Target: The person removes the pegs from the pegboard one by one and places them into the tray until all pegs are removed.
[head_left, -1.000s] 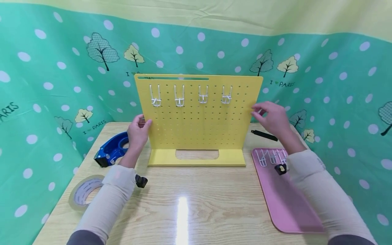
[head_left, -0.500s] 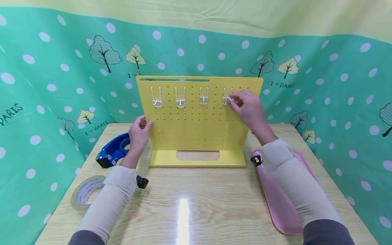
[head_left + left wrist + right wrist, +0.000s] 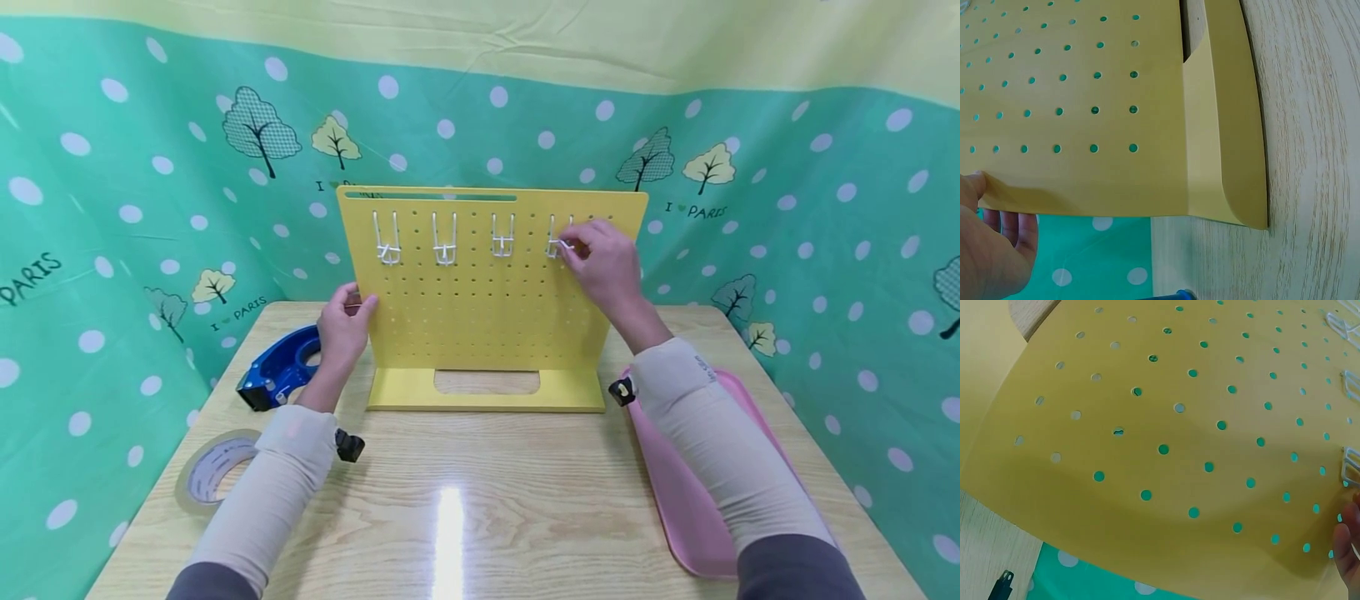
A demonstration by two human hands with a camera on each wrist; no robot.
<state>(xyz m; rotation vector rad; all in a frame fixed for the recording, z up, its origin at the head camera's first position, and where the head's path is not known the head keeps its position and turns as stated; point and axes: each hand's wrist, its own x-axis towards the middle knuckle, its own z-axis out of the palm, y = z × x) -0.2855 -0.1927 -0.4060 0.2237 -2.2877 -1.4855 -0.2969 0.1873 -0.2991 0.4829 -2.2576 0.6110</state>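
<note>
A yellow pegboard [image 3: 480,321] stands upright on its flat base, with several white wire hooks hanging in a row near its top. My left hand [image 3: 343,329] grips the board's left edge, thumb on the front and fingers behind, as the left wrist view also shows. At the upper right, my right hand [image 3: 611,271] pinches the front end of the rightmost hook [image 3: 553,233] between thumb and fingertips. That hook [image 3: 1351,465] appears at the right border of the right wrist view, where only part of the hand is visible.
Left of the board lie a blue tape dispenser [image 3: 281,367] and a roll of clear tape [image 3: 201,479]. A pink tray [image 3: 690,517] rests at the right, partly under my forearm. A black pen-like object [image 3: 1001,587] shows behind the board. A patterned curtain [image 3: 480,108] hangs at the back.
My right hand has moved left from the board's right edge to the rightmost hook and taken hold of it. My left hand keeps its grip on the left edge.
</note>
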